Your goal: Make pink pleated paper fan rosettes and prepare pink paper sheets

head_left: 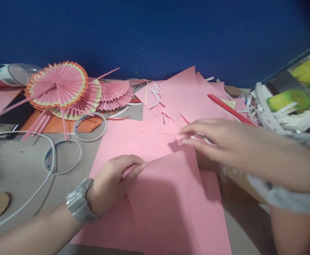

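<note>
My left hand (pixel 117 180), with a grey watch (pixel 82 202) on the wrist, pinches the upper left corner of a pink paper sheet (pixel 165 198). That sheet lies tilted over a larger pink sheet (pixel 112 141) on the table. To the right, my right hand (pixel 205 138) is slightly blurred by motion, thumb and index finger close together on a small pink paper scrap (pixel 181 139). Part of that scrap is hidden by the fingers. Behind it are more pink paper pieces (pixel 181 88) and thin white paper strips (pixel 156 94).
Pleated pink paper fans (pixel 56 85) lie at the back left beside a plastic bottle (pixel 11 75). Tape rings (pixel 90 126) and a white cable (pixel 42 180) are on the left. A red stick (pixel 231 109) and heaped paper shreds (pixel 264 106) sit back right, before a blue wall (pixel 155 32).
</note>
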Tool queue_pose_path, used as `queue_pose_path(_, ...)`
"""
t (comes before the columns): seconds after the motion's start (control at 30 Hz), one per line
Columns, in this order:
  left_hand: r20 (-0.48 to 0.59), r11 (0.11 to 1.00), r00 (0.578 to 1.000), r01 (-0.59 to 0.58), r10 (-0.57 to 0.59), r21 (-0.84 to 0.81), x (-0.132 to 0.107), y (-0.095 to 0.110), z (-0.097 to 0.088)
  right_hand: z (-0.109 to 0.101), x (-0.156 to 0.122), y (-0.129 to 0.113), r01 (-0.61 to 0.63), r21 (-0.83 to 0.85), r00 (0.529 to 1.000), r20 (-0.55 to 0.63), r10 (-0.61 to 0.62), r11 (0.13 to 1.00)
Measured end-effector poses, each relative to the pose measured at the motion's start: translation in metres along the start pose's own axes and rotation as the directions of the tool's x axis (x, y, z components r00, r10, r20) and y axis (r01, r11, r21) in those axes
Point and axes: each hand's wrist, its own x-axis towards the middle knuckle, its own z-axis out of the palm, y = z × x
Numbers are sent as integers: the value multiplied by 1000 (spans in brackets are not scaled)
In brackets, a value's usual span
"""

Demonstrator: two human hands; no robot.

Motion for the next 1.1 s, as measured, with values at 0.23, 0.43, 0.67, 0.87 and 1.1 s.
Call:
queue_pose_path(0.23,-1,999,999,-49,49,-8,-1,0,0,37,20,-62,211,55,973,82,-215,976)
queue_pose_path(0.43,7,1000,1000,28,-28,-5,0,2,-1,29,23,-41,272,59,959,71,-276,960)
queue_pose_path(0.67,2,995,996,94,-94,-14,-1,5,-2,15,22,-9,239,236,949,147,-277,942)
queue_pose_path(0.87,-14,988,988,155,-155,-26,0,2,-1,7,15,10,129,293,966,177,-186,947)
queue_pose_path(1.1,-23,983,984,176,-178,-48,1,1,0,-11,11,8,12,256,975,210,-68,967)
